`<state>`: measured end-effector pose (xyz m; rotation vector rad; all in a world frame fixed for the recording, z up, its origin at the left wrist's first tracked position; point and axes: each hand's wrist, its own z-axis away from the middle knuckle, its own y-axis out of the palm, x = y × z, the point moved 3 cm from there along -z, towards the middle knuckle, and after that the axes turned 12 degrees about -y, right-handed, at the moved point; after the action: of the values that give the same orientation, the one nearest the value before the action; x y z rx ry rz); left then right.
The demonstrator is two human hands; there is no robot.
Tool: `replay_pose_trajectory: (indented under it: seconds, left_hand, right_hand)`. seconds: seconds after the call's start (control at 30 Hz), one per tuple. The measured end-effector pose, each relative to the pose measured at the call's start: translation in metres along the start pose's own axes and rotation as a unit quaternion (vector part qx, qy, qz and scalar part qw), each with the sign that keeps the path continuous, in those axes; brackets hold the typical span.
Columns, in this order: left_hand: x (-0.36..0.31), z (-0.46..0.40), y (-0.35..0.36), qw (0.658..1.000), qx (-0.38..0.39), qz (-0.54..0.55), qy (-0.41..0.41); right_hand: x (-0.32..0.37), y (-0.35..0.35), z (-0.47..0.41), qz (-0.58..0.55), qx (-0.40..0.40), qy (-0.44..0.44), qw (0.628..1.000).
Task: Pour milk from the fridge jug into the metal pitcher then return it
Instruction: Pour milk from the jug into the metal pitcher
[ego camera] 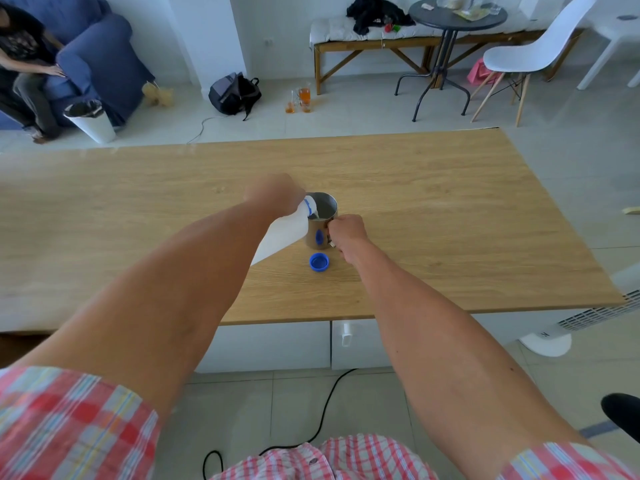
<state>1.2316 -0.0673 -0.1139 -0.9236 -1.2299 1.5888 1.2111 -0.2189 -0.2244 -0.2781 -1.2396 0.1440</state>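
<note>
Right hand (346, 232) grasping metal pitcher (320, 223) handle, left hand (275, 195) apparently gripping tilted, half-hidden milk jug (282, 237)

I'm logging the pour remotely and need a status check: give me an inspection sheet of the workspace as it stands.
Surface: light wooden table, bare wood round the work.
Job's things: white plastic milk jug tilted, spout over the metal pitcher; milk shows at the spout. Round blue jug cap lies off on the table, near side of the pitcher.
Clutter: small yellowish scrap at the table's right edge.
Grippers: left hand grips the jug near its neck; right hand holds the pitcher's handle.
Cables: black cable on the floor below the table.
Surroundings: white bin, black backpack, white chair, seated person on a blue sofa.
</note>
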Motion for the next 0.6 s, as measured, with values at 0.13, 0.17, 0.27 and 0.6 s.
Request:
replay_pose_trajectory:
  seconds: [0.13, 0.17, 0.27, 0.6]
  left_hand:
    - [0.0002, 0.0007, -0.0001, 1.0, 0.0, -0.001, 0.002]
    - [0.0001, 0.0007, 0.0001, 1.0, 0.0, 0.0, 0.003]
    - [0.0002, 0.001, 0.0, 1.0, 0.003, -0.001, 0.003]
    - [-0.0012, 0.0027, -0.0016, 1.0, 0.008, -0.008, -0.005]
  right_hand:
    - [-0.0007, 0.0001, 0.0, 0.001, -0.002, 0.0, 1.0]
    - [-0.0008, -0.0001, 0.0001, 0.0, -0.001, -0.001, 1.0]
    - [-0.0014, 0.0002, -0.0006, 0.001, -0.002, -0.002, 1.0]
    - [-0.0021, 0.0003, -0.0003, 0.002, 0.002, -0.01, 1.0]
